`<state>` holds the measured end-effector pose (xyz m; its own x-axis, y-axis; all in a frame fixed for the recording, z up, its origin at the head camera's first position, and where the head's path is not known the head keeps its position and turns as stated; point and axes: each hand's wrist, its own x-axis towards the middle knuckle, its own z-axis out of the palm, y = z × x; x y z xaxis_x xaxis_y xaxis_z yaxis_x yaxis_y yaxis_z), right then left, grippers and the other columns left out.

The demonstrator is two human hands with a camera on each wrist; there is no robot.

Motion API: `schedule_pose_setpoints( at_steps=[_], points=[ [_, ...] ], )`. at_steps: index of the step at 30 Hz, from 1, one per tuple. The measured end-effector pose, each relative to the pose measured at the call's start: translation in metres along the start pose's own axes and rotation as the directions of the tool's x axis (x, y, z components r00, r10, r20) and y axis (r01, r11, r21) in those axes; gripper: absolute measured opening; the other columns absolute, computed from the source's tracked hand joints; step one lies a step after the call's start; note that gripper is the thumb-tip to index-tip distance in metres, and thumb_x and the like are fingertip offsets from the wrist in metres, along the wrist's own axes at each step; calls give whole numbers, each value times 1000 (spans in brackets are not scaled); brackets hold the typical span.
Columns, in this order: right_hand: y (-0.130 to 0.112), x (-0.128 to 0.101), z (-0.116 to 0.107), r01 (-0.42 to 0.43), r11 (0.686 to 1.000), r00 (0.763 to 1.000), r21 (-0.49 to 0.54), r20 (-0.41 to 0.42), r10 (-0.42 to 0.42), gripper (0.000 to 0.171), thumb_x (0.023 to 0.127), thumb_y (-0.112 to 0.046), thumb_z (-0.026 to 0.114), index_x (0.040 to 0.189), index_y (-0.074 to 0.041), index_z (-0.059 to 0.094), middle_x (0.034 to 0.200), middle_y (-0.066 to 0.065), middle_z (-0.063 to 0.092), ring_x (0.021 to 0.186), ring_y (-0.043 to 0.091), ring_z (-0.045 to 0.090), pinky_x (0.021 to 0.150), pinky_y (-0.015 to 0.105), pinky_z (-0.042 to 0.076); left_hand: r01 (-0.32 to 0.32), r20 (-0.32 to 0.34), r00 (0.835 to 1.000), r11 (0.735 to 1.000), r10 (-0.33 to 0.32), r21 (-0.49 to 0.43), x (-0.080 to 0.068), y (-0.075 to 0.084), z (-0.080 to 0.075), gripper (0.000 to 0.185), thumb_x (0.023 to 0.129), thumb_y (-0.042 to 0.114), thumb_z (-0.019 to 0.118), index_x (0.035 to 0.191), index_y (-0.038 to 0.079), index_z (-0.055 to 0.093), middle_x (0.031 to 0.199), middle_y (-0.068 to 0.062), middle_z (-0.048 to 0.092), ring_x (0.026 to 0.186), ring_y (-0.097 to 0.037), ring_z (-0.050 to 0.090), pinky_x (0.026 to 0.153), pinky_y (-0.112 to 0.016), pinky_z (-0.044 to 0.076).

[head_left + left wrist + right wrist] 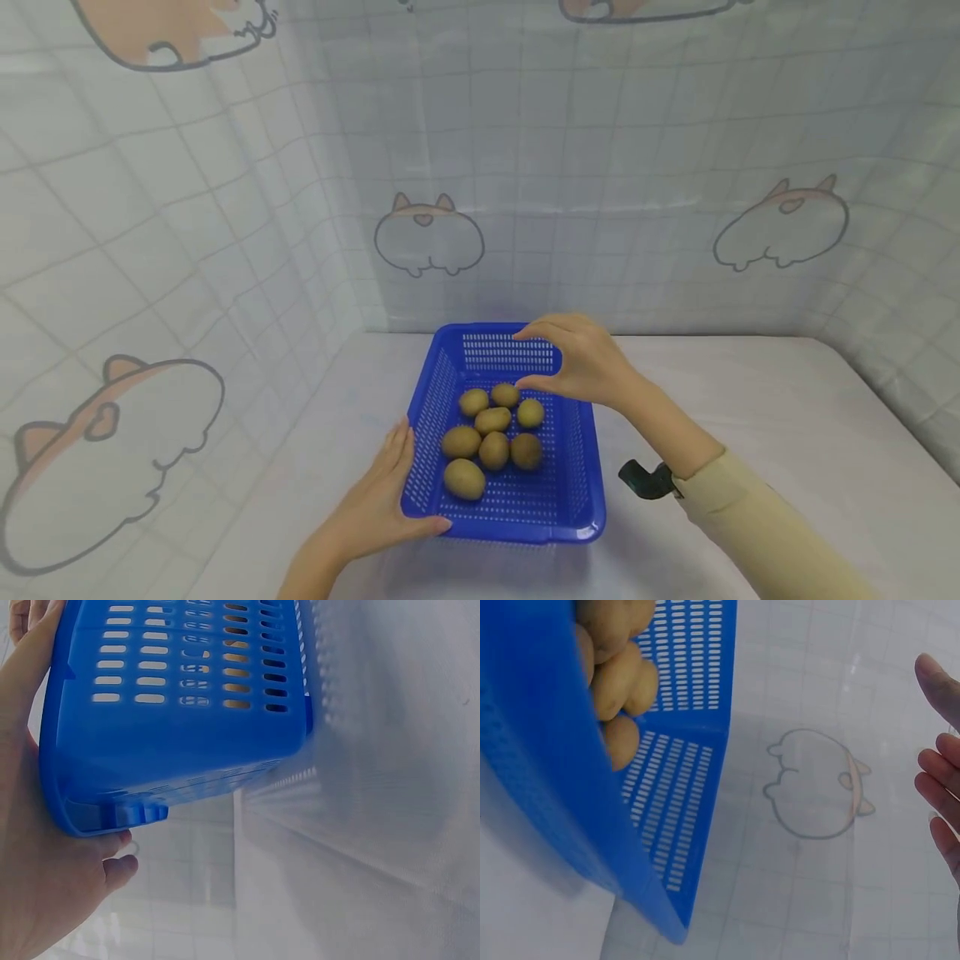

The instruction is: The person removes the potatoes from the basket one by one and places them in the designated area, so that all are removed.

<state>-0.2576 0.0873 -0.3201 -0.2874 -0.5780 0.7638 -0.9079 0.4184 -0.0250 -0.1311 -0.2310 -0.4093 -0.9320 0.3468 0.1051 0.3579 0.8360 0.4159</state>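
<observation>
A blue perforated plastic basket [517,531] holds several brown potatoes [464,479], gathered mostly toward its left and middle. My left hand [375,500] rests against its near left corner. Straight fingers lie along the outer left side, and the thumb touches the near rim; in the left wrist view, this hand [45,877] is beside the basket's corner. Over the basket's right side hovers my right hand [581,358], thumb and fingers spread apart in a C shape with nothing between them. Its fingertips [939,776] show at the right edge of the right wrist view, apart from the basket.
The basket stands on a white-covered table [712,417]. A pale checked curtain [600,208] with cartoon animals hangs behind and along both sides. A dark strap piece [648,481] sticks out from the right sleeve [757,517].
</observation>
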Motion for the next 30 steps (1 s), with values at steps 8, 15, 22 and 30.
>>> schedule_pose_setpoints(
  at_steps=[8,15,22,30],
  points=[
    [-3,10,11,-6,998,1000,68,21,4,56,65,-41,88,109,-11,71,108,2,69,103,20,63,89,39,51,27,16,1000,999,-26,-26,0,0,1,129,69,74,67,149,-10,10,158,-20,-1,145,-35,3,112,-49,16],
    [-8,22,27,23,975,999,222,22,-29,51,65,-32,90,107,-10,70,107,0,69,105,17,62,94,36,48,35,27,999,999,-34,-25,-1,-1,1,130,69,75,65,149,-9,8,158,-19,-2,145,-33,2,112,-48,17],
    [-17,32,45,-7,948,999,318,46,-8,49,66,-26,90,107,-10,70,108,0,69,105,17,62,94,34,49,52,35,998,998,-50,-31,-3,0,0,131,68,76,65,150,-7,7,159,-16,-4,145,-31,2,112,-46,17],
    [-26,38,58,-105,941,983,321,179,49,44,72,-32,85,109,-13,70,111,-1,68,109,15,61,93,30,49,71,47,997,996,-69,-50,0,2,0,130,69,74,67,151,-4,3,159,-15,-6,146,-30,1,113,-48,18]
  ],
)
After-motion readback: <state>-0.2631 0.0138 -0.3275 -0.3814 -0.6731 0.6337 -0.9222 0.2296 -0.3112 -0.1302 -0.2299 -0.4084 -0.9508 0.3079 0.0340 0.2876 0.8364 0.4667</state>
